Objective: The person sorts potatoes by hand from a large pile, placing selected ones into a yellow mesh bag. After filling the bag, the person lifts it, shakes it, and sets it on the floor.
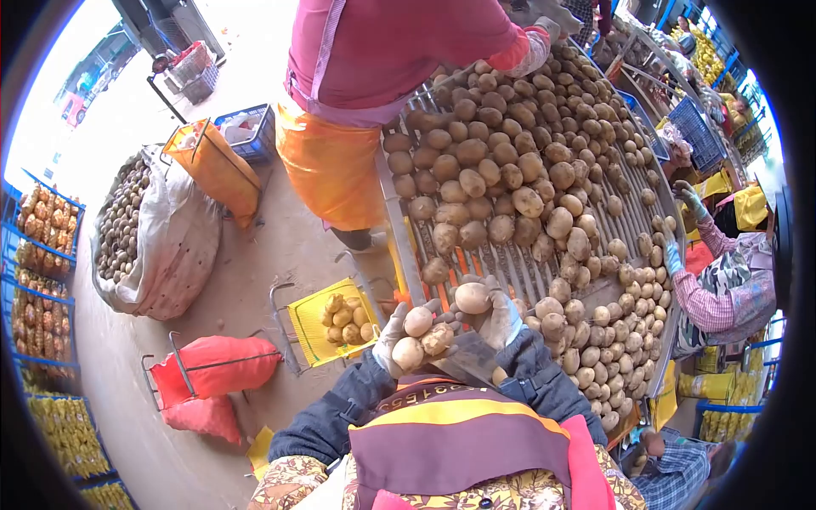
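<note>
Several potatoes (pixel 418 322) rest in my gloved left hand (pixel 393 340), its fingers curled around them at the near edge of the sorting table. Close on its right, my gloved right hand (pixel 500 319) holds one potato (pixel 473 297), gripped from the side. Just beyond both hands lies a slatted metal sorting table (pixel 399 204) covered with many loose potatoes (pixel 527 201). To the left of my hands, a yellow mesh bag (pixel 308 316) with potatoes inside hangs open on a metal frame.
A person in a pink top (pixel 382 51) stands at the table's far left. Another person (pixel 722 289) works at its right side. Red sacks (pixel 223 367), a large white sack of potatoes (pixel 174 238), an orange sack (pixel 217 174) and a blue crate (pixel 259 144) stand on the left floor.
</note>
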The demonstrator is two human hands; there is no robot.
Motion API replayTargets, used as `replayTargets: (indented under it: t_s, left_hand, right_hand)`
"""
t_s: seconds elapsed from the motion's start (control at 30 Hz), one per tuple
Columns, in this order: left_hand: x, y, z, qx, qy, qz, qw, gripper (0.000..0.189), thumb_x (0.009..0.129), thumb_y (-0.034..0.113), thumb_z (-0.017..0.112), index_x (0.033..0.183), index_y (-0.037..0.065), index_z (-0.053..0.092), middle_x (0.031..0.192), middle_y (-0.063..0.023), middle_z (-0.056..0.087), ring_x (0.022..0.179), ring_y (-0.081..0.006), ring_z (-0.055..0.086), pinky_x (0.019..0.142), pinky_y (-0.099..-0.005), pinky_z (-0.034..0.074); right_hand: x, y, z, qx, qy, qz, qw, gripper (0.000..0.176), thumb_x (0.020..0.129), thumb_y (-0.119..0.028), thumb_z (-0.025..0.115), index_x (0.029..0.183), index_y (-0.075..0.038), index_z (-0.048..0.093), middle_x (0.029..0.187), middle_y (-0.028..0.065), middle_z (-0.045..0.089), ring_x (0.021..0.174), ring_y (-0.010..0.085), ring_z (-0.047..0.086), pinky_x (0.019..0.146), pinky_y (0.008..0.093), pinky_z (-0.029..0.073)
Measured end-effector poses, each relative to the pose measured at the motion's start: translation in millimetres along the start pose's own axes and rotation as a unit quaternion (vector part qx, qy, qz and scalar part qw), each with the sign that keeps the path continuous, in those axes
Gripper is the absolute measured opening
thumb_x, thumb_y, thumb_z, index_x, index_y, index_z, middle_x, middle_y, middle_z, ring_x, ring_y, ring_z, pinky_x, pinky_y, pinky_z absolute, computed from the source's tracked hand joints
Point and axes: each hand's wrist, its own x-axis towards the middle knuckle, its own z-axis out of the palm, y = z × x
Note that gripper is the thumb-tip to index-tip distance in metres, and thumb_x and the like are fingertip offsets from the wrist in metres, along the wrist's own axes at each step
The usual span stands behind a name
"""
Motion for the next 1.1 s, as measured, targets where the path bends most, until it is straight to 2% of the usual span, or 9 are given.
replayTargets:
  t_s: [0.07,0.2,0.37,0.5,0.7,0.83,0.9,0.97,1.1]
  left_hand:
    - [-3,-1,5,0.030,0.030,0.031,0.999,0.068,0.085,0.059,0.057,0.139,0.019,0.044,0.139,-0.0178,0.047,0.124,-0.0395,0.049,0.102,-0.0633,0.037]
    - [-17,11,7,0.053,-0.033,0.047,0.997,0.068,0.088,0.055,0.056,0.143,0.021,0.037,0.139,-0.0162,0.046,0.122,-0.0382,0.050,0.104,-0.0586,0.039]
    - [-65,48,13,0.008,-0.067,0.239,0.969,0.057,0.089,0.052,0.058,0.136,0.022,0.045,0.135,-0.0146,0.050,0.127,-0.0370,0.047,0.095,-0.0546,0.050]
    - [-129,73,-26,-0.041,-0.031,0.350,0.935,0.067,0.088,0.053,0.058,0.129,0.001,0.047,0.128,-0.0226,0.052,0.121,-0.0365,0.052,0.094,-0.0464,0.053]
    - [-214,36,-142,-0.196,0.162,0.526,0.812,0.066,0.088,0.058,0.054,0.115,-0.002,0.053,0.111,-0.0215,0.061,0.105,-0.0377,0.061,0.088,-0.0516,0.054]
    - [-318,77,-164,-0.136,0.178,0.717,0.660,0.051,0.094,0.055,0.042,0.075,0.008,0.046,0.070,-0.0083,0.050,0.071,-0.0228,0.052,0.080,-0.0409,0.053]
    - [-391,116,-167,0.060,0.073,0.777,0.622,0.061,0.092,0.064,0.039,0.086,0.006,0.055,0.081,-0.0072,0.060,0.087,-0.0230,0.060,0.085,-0.0416,0.052]
    - [-438,149,-160,-0.044,0.200,0.838,0.505,0.069,0.091,0.067,0.038,0.117,0.005,0.053,0.118,-0.0140,0.059,0.116,-0.0281,0.055,0.095,-0.0441,0.049]
    - [-404,187,-146,-0.018,0.378,0.762,0.525,0.074,0.094,0.060,0.040,0.152,0.027,0.007,0.156,-0.0158,0.013,0.146,-0.0311,0.013,0.115,-0.0441,0.024]
  right_hand:
    - [5,5,-9,-0.165,0.074,-0.058,0.982,0.041,0.095,-0.037,0.053,0.122,-0.006,0.053,0.108,0.0147,0.063,0.084,0.0264,0.065,0.070,0.0367,0.055]
    - [18,15,-51,-0.680,0.091,-0.232,0.689,0.028,0.081,-0.019,0.067,0.104,-0.004,0.061,0.103,0.0137,0.062,0.092,0.0306,0.061,0.082,0.0389,0.049]
    - [16,39,-74,-0.850,-0.006,-0.320,0.419,0.038,0.069,-0.019,0.072,0.101,-0.004,0.059,0.112,0.0151,0.057,0.112,0.0371,0.050,0.098,0.0465,0.040]
    - [17,39,-81,-0.855,-0.025,-0.295,0.427,0.039,0.069,-0.017,0.071,0.102,-0.003,0.057,0.115,0.0162,0.055,0.115,0.0392,0.047,0.101,0.0486,0.037]
    - [20,41,-88,-0.862,-0.028,-0.291,0.414,0.037,0.070,-0.015,0.071,0.101,-0.002,0.056,0.116,0.0180,0.054,0.116,0.0410,0.045,0.100,0.0494,0.037]
    - [19,41,-87,-0.861,-0.033,-0.292,0.415,0.036,0.071,-0.014,0.070,0.101,-0.001,0.055,0.116,0.0184,0.053,0.115,0.0407,0.045,0.099,0.0493,0.037]
    - [18,41,-83,-0.859,-0.037,-0.290,0.420,0.036,0.071,-0.014,0.070,0.100,-0.001,0.055,0.117,0.0187,0.053,0.114,0.0407,0.045,0.099,0.0491,0.037]
    - [21,40,-93,-0.864,-0.036,-0.311,0.394,0.040,0.069,-0.016,0.071,0.103,-0.002,0.055,0.117,0.0197,0.054,0.113,0.0406,0.047,0.097,0.0493,0.038]
    - [20,44,-87,-0.857,-0.018,-0.302,0.418,0.036,0.071,-0.015,0.070,0.101,-0.001,0.055,0.116,0.0188,0.053,0.113,0.0410,0.046,0.099,0.0501,0.037]
